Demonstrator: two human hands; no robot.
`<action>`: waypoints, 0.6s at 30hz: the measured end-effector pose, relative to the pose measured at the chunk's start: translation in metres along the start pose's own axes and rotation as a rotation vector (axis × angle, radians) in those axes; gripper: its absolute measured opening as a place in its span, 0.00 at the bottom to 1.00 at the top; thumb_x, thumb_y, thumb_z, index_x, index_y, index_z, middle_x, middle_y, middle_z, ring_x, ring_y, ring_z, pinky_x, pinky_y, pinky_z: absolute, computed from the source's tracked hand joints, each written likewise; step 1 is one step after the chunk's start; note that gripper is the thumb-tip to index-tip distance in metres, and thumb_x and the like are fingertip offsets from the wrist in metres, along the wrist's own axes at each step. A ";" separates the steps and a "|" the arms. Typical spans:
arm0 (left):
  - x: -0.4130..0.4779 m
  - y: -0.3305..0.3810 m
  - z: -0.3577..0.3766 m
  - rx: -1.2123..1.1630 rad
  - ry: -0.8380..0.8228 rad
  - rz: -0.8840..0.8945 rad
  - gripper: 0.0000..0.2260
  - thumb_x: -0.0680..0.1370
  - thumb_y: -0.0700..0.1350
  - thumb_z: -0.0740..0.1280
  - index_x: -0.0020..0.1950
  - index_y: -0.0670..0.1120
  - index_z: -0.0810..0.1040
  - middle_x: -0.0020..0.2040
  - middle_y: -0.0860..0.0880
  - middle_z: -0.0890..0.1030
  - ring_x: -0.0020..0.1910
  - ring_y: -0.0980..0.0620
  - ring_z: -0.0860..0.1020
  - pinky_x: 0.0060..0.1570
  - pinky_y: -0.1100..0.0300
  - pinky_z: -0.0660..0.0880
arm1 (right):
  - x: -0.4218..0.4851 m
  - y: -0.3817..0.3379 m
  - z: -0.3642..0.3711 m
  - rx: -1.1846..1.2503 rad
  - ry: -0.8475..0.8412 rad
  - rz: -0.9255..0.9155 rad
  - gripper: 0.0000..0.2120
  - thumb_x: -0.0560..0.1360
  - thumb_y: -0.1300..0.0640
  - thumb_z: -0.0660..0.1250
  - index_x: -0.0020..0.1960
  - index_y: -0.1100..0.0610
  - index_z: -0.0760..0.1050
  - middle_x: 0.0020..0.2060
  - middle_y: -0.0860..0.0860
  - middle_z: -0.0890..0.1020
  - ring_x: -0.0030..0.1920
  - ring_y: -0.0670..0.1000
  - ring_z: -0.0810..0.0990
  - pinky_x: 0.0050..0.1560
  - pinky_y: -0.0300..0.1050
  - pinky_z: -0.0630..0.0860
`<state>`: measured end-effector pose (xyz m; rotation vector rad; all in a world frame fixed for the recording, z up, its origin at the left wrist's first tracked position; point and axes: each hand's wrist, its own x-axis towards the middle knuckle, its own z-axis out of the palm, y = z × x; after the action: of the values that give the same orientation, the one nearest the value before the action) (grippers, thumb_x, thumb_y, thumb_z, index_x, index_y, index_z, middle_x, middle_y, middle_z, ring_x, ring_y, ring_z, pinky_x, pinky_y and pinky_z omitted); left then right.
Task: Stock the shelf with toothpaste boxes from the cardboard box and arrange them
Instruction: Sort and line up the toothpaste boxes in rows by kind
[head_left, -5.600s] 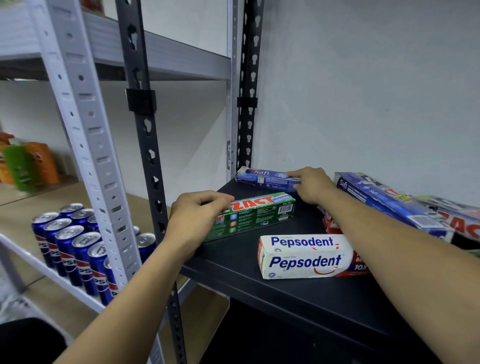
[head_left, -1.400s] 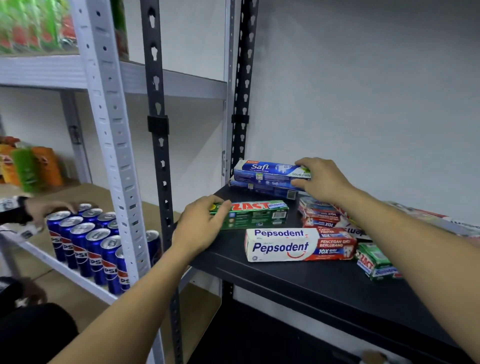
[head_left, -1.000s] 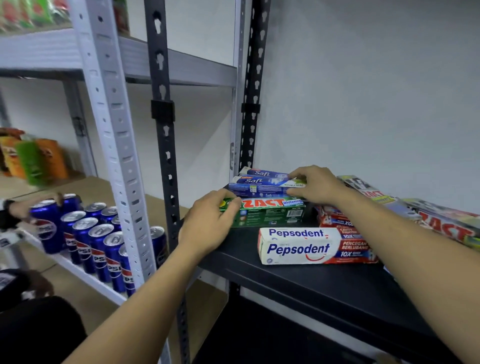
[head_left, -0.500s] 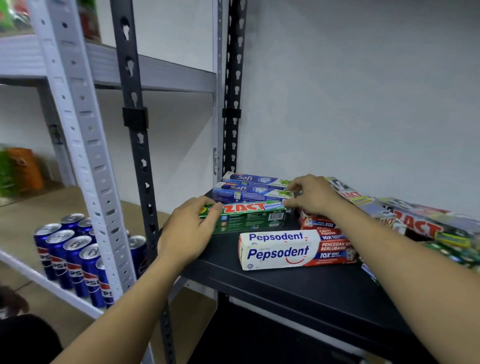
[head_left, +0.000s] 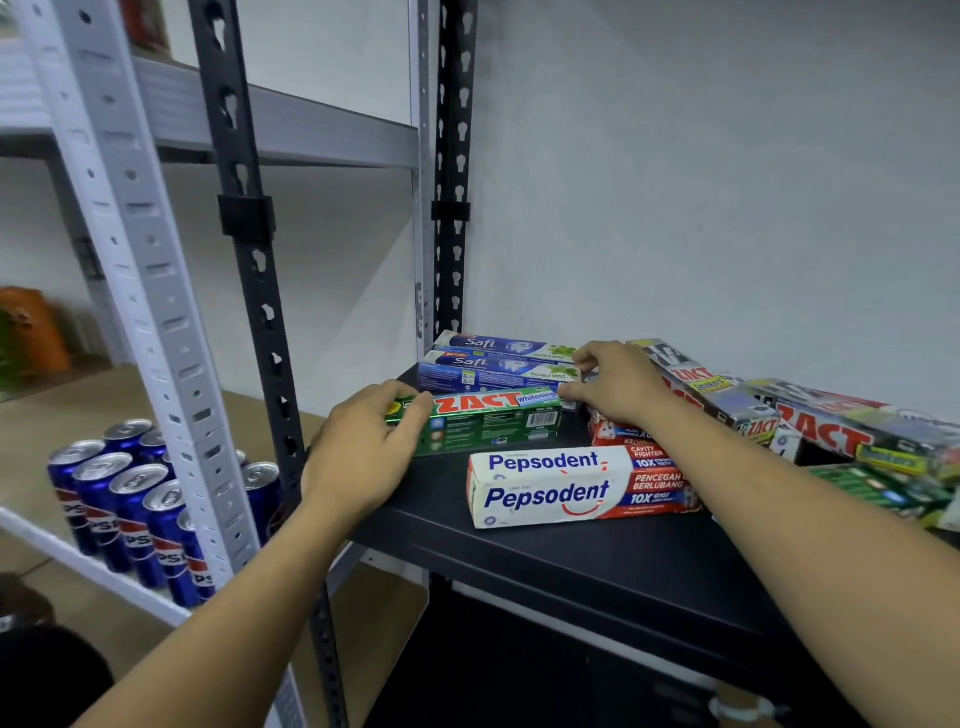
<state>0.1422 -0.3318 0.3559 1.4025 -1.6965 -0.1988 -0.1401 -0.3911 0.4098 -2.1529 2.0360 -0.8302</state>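
While Pepsi cans (head_left: 130, 499) fill the neighbouring rack at 9 o'clock, the left hand (head_left: 358, 457) cups the green Zact box (head_left: 488, 421), fingers together on its left end, bracing it. At 12 o'clock behind it lie two Safi boxes (head_left: 498, 358). The right hand (head_left: 618, 384), fingers slightly apart, presses their right ends, probably squaring the row. Pepsodent box (head_left: 576, 488) lies nearer, loose Zact boxes (head_left: 831, 426) at 3 o'clock on the black shelf (head_left: 597, 566); I see no cardboard box.

Single head-worn view, wide-angle, facing forward and slightly down along both forearms. Close in: black shelf (head_left: 597, 561) fills the frame just beyond the fingertips (head_left: 415, 402). No second view to overlap.
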 end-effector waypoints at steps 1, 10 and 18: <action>0.000 0.000 0.000 0.000 0.000 0.000 0.13 0.80 0.62 0.58 0.52 0.57 0.77 0.49 0.57 0.82 0.47 0.58 0.78 0.45 0.56 0.75 | 0.000 0.000 0.000 0.005 0.004 0.002 0.27 0.70 0.48 0.75 0.65 0.58 0.74 0.58 0.53 0.81 0.55 0.52 0.78 0.50 0.41 0.69; 0.000 0.001 -0.001 0.014 -0.003 -0.009 0.13 0.80 0.62 0.58 0.53 0.57 0.77 0.50 0.57 0.81 0.47 0.56 0.78 0.45 0.55 0.75 | -0.001 0.001 0.002 0.014 0.028 0.010 0.27 0.68 0.45 0.76 0.62 0.57 0.77 0.54 0.51 0.82 0.55 0.52 0.78 0.57 0.47 0.75; 0.000 0.001 0.000 0.014 -0.001 -0.010 0.13 0.80 0.62 0.58 0.53 0.57 0.77 0.50 0.57 0.81 0.47 0.57 0.78 0.45 0.56 0.75 | -0.002 -0.002 0.001 0.021 0.032 0.040 0.28 0.67 0.44 0.77 0.61 0.58 0.77 0.54 0.53 0.83 0.55 0.53 0.79 0.56 0.49 0.76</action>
<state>0.1413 -0.3309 0.3567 1.4214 -1.6951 -0.1930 -0.1377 -0.3890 0.4088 -2.0937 2.0686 -0.8824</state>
